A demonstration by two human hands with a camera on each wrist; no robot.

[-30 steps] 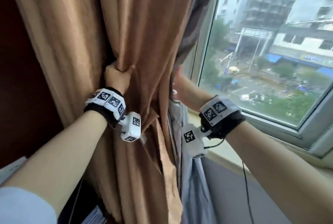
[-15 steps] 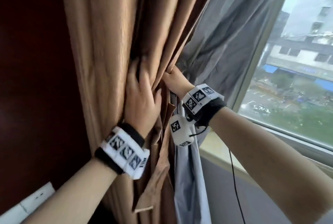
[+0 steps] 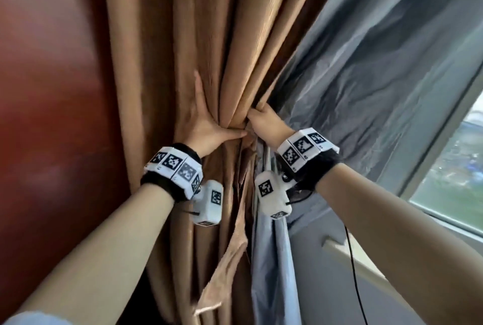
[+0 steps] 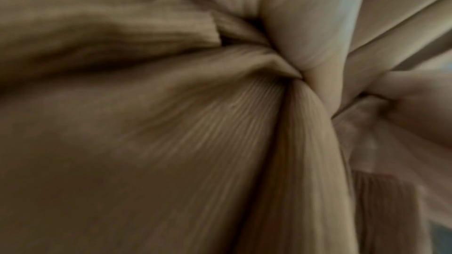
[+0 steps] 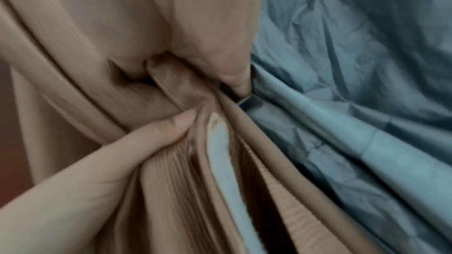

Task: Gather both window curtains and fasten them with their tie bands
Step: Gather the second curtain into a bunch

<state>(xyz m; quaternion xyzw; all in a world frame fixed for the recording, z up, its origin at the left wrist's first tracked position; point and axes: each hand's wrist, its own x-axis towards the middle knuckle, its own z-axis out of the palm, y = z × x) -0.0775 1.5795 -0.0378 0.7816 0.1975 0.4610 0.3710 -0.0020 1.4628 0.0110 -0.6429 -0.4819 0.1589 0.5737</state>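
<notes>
A tan ribbed curtain (image 3: 183, 37) hangs gathered into folds, with a grey lining curtain (image 3: 366, 76) behind it on the right. My left hand (image 3: 209, 120) lies flat on the tan cloth. Its fingers point straight up, partly tucked behind a fold, and its thumb stretches across the pinched waist. My right hand (image 3: 266, 120) grips the folds from the right side, its fingers curled out of sight behind them. The right wrist view shows tan folds (image 5: 73, 45) bunched under a palm beside the grey lining (image 5: 342, 65). A narrow tan strip (image 3: 227, 259) dangles loose below the hands.
A dark red wall panel (image 3: 52, 89) stands left of the curtain. The window (image 3: 457, 168) and its pale sill (image 3: 366, 267) are on the right. A black cable (image 3: 352, 259) hangs from my right wrist.
My left hand let go of its fist grip and went flat on the curtain, fingers now slid behind a fold. My right hand came from behind the curtain to grip the gathered folds.
</notes>
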